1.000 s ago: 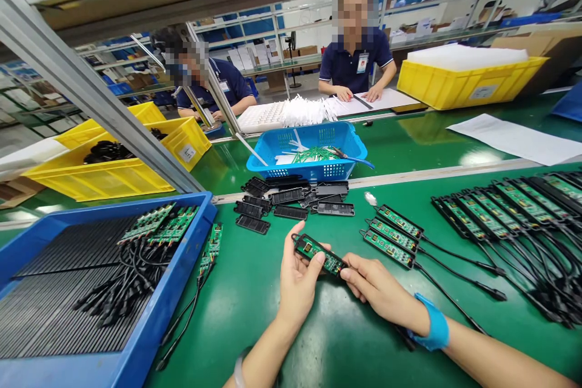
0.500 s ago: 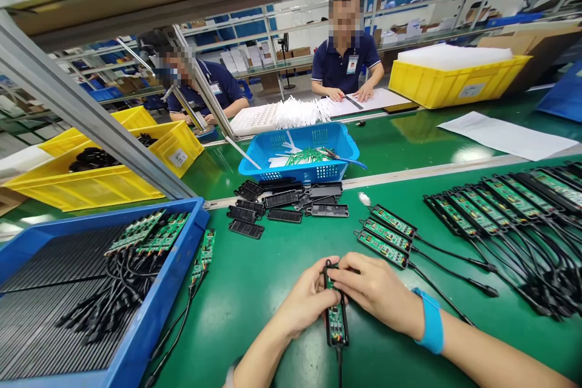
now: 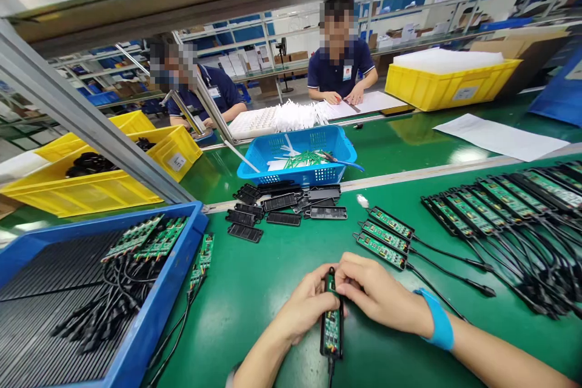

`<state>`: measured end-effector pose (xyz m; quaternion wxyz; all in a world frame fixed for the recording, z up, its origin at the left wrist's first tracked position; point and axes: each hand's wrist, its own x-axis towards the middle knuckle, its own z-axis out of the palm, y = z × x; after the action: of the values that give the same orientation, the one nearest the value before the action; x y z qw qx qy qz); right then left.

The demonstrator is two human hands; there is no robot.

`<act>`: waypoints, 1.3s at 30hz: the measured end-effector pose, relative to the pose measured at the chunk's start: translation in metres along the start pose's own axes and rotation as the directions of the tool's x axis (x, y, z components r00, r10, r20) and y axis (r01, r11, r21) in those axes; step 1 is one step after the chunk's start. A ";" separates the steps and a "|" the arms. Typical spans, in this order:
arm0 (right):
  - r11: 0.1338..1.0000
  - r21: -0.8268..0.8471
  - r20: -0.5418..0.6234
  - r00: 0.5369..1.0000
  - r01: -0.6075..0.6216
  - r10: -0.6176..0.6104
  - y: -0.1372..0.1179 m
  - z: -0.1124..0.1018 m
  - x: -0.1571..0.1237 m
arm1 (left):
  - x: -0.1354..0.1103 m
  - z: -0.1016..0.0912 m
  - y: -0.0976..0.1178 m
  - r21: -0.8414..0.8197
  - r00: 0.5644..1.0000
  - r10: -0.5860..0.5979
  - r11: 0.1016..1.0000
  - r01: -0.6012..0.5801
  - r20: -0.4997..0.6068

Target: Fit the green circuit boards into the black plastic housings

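Note:
Both my hands hold one green circuit board in a black casing (image 3: 331,324), which points toward me with its cable running off the bottom edge. My left hand (image 3: 307,304) grips its left side, fingers curled. My right hand (image 3: 375,292), with a blue wrist strap (image 3: 437,324), pinches the far end from the right. Three finished boards with cables (image 3: 384,237) lie just beyond my right hand. Loose black casings (image 3: 282,206) are scattered ahead of my hands.
A blue tray (image 3: 150,315) at left holds boards with black cables. A long row of cabled boards (image 3: 500,203) fills the right. A blue basket (image 3: 295,160), yellow bins (image 3: 104,182) and two seated people across the line lie beyond.
The board has turned from lying crosswise between my hands to pointing toward me, and my hands have closed over its far end and come nearer to me.

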<state>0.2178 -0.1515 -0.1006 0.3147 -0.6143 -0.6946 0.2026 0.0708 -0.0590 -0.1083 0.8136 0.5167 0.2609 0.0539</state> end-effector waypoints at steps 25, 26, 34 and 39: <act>0.953 -0.282 0.002 0.994 -0.106 0.112 -0.015 0.023 -0.002 | 0.011 -0.006 -0.013 -0.104 0.907 0.220 0.956 -0.273 -0.359; 0.938 -0.328 -0.009 0.994 -0.109 0.112 -0.017 0.029 -0.007 | 0.011 -0.006 -0.013 -0.121 0.905 0.213 0.954 -0.274 -0.369; 0.745 -0.639 -0.132 0.982 -0.191 0.138 -0.016 0.000 -0.025 | 0.011 -0.015 -0.006 -0.012 0.855 0.248 0.959 -0.285 -0.456; 0.622 -0.738 -0.168 0.964 -0.261 0.205 0.001 -0.009 -0.041 | 0.016 -0.014 -0.010 0.098 0.823 0.297 0.953 -0.286 -0.485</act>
<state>0.2269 -0.1924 -0.1024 0.0253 -0.7802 -0.6191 -0.0857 0.0758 -0.0462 -0.1271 0.6962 0.5280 0.3787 0.3051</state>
